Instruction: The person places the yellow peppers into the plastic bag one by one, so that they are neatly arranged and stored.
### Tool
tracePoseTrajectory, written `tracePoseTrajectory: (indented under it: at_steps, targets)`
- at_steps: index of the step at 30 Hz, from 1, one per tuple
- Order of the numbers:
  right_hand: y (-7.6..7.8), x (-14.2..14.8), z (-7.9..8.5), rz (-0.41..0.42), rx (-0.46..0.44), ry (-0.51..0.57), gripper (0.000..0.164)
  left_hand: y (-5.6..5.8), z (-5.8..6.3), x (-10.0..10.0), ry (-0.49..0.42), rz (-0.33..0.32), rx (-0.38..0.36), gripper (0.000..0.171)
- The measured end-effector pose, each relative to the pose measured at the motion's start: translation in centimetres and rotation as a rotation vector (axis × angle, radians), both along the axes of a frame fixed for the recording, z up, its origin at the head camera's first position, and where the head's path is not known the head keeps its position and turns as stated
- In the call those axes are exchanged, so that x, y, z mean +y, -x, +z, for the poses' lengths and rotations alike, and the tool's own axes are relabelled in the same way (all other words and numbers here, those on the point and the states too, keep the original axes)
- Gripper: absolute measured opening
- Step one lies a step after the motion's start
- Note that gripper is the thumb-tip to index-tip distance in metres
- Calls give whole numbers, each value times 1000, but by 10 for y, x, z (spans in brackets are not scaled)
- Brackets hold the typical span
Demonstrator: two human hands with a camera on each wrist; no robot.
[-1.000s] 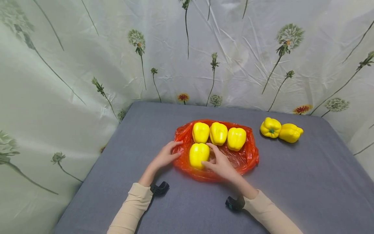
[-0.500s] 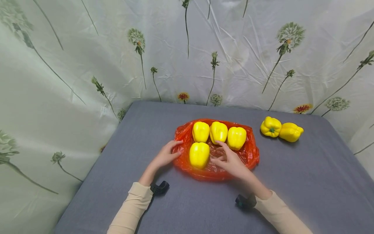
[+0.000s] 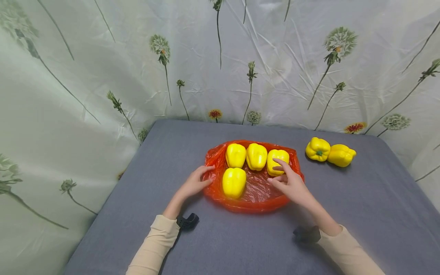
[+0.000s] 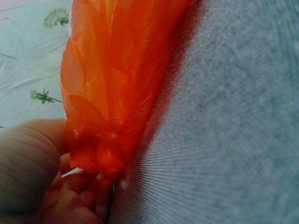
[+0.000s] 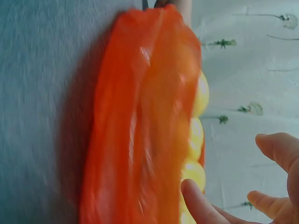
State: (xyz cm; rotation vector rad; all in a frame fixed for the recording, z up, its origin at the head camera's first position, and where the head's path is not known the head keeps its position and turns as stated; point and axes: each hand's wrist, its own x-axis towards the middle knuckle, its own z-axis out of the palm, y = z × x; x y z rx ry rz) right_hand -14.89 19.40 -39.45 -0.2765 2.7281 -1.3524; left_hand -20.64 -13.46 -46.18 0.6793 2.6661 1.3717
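A red plastic bag [image 3: 256,208] lies spread open, its rim rolled up into a low wall. Inside, yellow bell peppers stand: three in a back row, the right one [image 3: 273,157] partly behind my right fingers, and one front-left pepper [image 3: 234,183]. With thumb and fingers, my left hand [image 3: 193,184] holds the bag's left end; in the left wrist view that hand [image 4: 42,163] has the gathered red edge [image 4: 100,154] between thumb and fingers. Over the bag's right part hovers my right hand [image 3: 293,187], fingers spread and holding nothing; the right wrist view shows its fingers [image 5: 201,203] apart.
Two more yellow peppers, one upright-looking [image 3: 318,149] with its green stem end showing and one on its side [image 3: 341,155], touch each other right of the bag. A grey cloth covers the table [image 3: 192,141]. Behind hangs a pale curtain [image 3: 206,49] with dandelion prints.
My right hand has let go of the front-left pepper and moved right across the bag, fingers spread. My left hand stays at the bag's left end; the peppers keep their places.
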Motion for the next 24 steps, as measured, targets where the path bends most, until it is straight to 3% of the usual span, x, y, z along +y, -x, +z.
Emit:
tracePoseTrajectory:
  at_steps: [4,13,20,24]
  targets:
    - [0,15,8,-25,55,-64,67,-1,0,0,-4,5,-6,45]
    - [1,53,24,-121,60,-119,69,-1,1,0,-5,3,-17,45]
    - [5,83,27,-185,120,-175,71,1,-2,-1,4,1,-25,45]
    - [7,99,26,-228,109,-191,72,1,-2,0,5,4,-30,45]
